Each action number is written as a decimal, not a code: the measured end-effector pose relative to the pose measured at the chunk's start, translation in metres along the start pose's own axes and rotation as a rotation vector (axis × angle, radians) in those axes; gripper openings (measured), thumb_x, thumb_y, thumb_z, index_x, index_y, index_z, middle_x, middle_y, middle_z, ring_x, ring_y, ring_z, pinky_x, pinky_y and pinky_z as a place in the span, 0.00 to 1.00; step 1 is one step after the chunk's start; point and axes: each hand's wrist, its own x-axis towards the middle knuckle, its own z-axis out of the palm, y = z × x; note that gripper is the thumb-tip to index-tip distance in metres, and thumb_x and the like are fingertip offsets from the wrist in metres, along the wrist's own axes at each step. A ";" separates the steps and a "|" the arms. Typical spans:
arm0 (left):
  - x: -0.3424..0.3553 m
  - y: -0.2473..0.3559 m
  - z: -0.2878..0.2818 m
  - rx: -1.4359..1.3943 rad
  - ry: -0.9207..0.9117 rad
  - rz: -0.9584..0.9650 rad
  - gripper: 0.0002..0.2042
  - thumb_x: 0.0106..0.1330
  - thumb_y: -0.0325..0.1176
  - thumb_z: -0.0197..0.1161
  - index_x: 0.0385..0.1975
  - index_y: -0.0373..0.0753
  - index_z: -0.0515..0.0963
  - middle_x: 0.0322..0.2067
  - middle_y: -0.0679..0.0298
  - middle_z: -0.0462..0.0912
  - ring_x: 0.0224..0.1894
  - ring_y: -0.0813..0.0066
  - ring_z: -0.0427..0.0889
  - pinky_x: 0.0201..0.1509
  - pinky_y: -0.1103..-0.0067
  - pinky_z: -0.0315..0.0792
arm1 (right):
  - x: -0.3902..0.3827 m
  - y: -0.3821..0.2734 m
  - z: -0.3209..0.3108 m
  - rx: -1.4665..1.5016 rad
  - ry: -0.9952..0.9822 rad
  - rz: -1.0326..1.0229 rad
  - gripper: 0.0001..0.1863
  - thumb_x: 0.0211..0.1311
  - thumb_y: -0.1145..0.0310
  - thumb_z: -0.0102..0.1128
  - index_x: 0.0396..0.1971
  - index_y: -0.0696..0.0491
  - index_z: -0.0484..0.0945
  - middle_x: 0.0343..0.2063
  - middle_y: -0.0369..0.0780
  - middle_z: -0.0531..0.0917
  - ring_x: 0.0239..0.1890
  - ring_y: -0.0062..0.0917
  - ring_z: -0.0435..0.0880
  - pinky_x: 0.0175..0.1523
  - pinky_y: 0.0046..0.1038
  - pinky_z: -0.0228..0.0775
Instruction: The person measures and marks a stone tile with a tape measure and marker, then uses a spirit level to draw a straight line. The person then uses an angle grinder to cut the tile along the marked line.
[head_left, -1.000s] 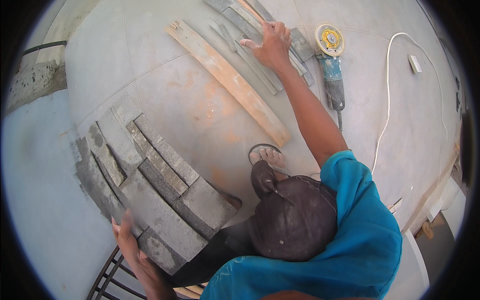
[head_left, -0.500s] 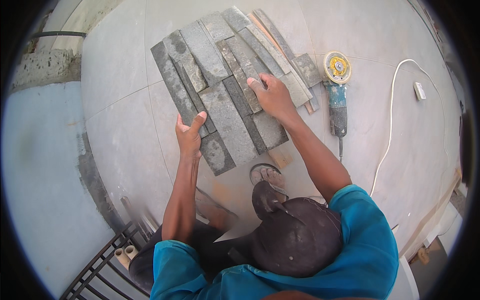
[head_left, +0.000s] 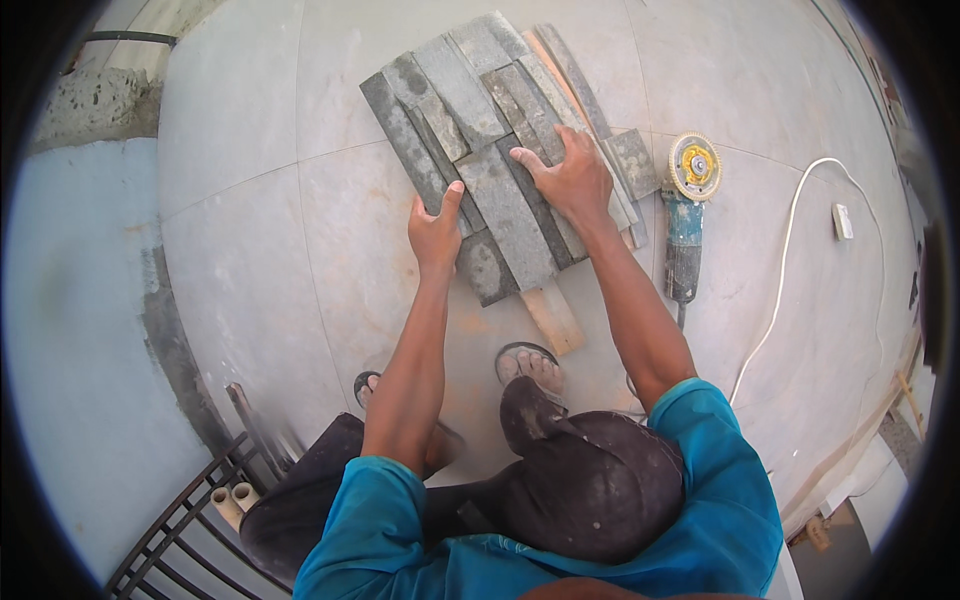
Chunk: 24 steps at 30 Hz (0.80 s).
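Note:
A grey stone cladding panel, built of staggered rough strips, lies slanted in front of me. My left hand grips its left edge, thumb on the face and fingers curled out of sight beneath. Across the panel, my right hand holds the right side, thumb pressed on the face. More stone and wooden strips show from under its right side. A flat piece of wood sticks out below the near edge.
An angle grinder with a yellow-centred disc lies on the tiled floor to the right. Beyond it run a white cable and a small white block. Black metal railing and two pale tubes are at lower left.
Both hands have shifted the panel to the right and it looks smaller, lower over the strips. More of the wood piece near my foot shows. The view has also shifted slightly.

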 end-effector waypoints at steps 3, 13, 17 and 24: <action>0.001 -0.003 0.005 0.079 0.047 0.049 0.31 0.69 0.52 0.66 0.61 0.30 0.73 0.54 0.51 0.82 0.57 0.61 0.78 0.63 0.70 0.68 | -0.002 0.001 0.000 -0.040 -0.010 -0.010 0.38 0.55 0.41 0.71 0.53 0.60 0.80 0.47 0.50 0.81 0.48 0.44 0.84 0.47 0.44 0.78; 0.000 -0.009 0.010 0.182 0.111 0.046 0.33 0.74 0.55 0.57 0.60 0.27 0.72 0.55 0.45 0.80 0.58 0.53 0.78 0.63 0.66 0.68 | 0.005 -0.023 -0.010 -0.168 -0.088 0.071 0.27 0.58 0.47 0.69 0.41 0.59 0.84 0.47 0.48 0.77 0.54 0.39 0.78 0.48 0.46 0.75; -0.002 -0.010 0.014 0.124 0.121 0.054 0.34 0.76 0.58 0.51 0.59 0.26 0.73 0.54 0.44 0.80 0.57 0.52 0.79 0.63 0.65 0.68 | 0.008 -0.023 -0.007 -0.200 -0.081 0.046 0.27 0.58 0.47 0.69 0.41 0.59 0.84 0.44 0.48 0.79 0.51 0.41 0.80 0.48 0.47 0.74; 0.001 -0.010 0.013 0.276 0.056 0.022 0.36 0.76 0.61 0.46 0.60 0.26 0.72 0.55 0.39 0.78 0.59 0.45 0.77 0.64 0.62 0.67 | 0.005 -0.001 -0.016 -0.126 0.057 -0.079 0.27 0.57 0.48 0.71 0.45 0.56 0.84 0.42 0.45 0.80 0.48 0.41 0.81 0.50 0.43 0.75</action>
